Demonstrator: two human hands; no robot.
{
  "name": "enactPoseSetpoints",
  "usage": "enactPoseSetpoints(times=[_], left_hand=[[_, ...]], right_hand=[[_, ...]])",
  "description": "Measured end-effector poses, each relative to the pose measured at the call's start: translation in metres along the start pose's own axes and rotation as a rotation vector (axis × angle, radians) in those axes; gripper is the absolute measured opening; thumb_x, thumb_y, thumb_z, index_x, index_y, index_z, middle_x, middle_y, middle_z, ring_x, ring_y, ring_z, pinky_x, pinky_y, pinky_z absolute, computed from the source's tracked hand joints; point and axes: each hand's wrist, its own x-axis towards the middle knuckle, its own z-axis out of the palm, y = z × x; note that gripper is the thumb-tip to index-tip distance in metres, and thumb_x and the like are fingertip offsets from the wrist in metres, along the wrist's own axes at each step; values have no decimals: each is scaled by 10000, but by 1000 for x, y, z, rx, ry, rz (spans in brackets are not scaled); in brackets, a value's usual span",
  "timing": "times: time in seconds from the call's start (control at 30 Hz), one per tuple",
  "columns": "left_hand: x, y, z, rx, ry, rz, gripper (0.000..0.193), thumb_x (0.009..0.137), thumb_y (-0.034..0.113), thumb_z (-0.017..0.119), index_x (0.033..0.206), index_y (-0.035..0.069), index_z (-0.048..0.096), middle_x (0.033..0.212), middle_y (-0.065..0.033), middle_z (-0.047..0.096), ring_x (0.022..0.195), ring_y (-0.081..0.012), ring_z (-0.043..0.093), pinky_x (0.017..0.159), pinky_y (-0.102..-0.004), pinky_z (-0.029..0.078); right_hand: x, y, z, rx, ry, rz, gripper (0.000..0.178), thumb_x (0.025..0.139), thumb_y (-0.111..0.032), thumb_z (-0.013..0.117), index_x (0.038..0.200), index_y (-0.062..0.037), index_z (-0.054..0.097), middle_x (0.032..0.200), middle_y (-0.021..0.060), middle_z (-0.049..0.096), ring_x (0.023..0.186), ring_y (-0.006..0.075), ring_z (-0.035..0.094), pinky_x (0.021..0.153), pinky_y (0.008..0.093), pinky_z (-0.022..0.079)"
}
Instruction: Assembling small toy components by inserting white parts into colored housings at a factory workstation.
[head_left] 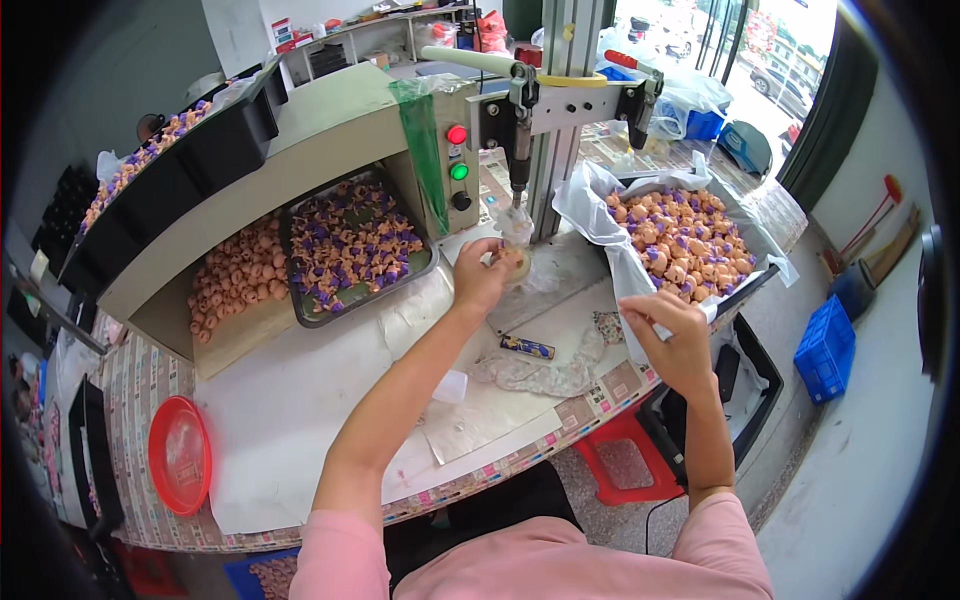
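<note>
My left hand (480, 277) is at the jig below a hand-lever clamp press (520, 150), thumb and fingers pinched together; what they hold, if anything, is too small to make out. Clear plastic film (515, 225) wraps the press tip just above these fingers. My right hand (668, 335) hovers by the near edge of a lined tray (590, 205), its fingers curled in, with their contents hidden. That tray is heaped with small peach-and-purple figures (685, 240). A blue glue-stick-like tube (527, 347) lies on the table between my hands, beside a crumpled patterned cloth (545, 375).
Under a beige box housing (340, 110) with red and green lights sit a dark tray (430, 262) of peach-and-purple parts and a pile of round peach heads (240, 270). A red basin (180, 455) lies at left. A red stool (625, 460) and open black case (755, 410) stand below right.
</note>
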Motion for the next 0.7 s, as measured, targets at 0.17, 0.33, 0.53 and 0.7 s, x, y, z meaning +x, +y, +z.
enactPoseSetpoints(times=[0.17,0.33,0.53,0.7], left_hand=[[0,7,20,399,94,511,291,756,136,761,876,-8,539,953,-83,530,733,-217,555,661,-316,461],[-11,20,16,382,32,428,277,775,90,717,876,5,473,903,-119,490,763,-286,529,696,-366,438],[-12,27,5,515,-46,399,276,763,96,715,897,11,490,976,-125,520,876,-312,576,741,-377,458],[-6,33,-4,624,-76,335,292,749,96,706,1014,39,597,1063,-112,554,938,-322,597,781,-392,486]], right_hand=[[-3,0,-5,-8,-59,-49,143,789,37,648,925,19,690,779,107,670,665,179,628,614,277,486],[23,-13,7,31,-109,-158,159,776,34,665,932,9,689,759,107,666,642,189,617,586,291,476],[77,-21,25,10,-54,-335,168,783,15,663,945,-18,694,782,108,665,667,189,620,586,283,470],[163,-30,45,-181,510,-687,296,800,-50,671,1096,-58,664,876,130,674,733,278,636,694,359,490]])
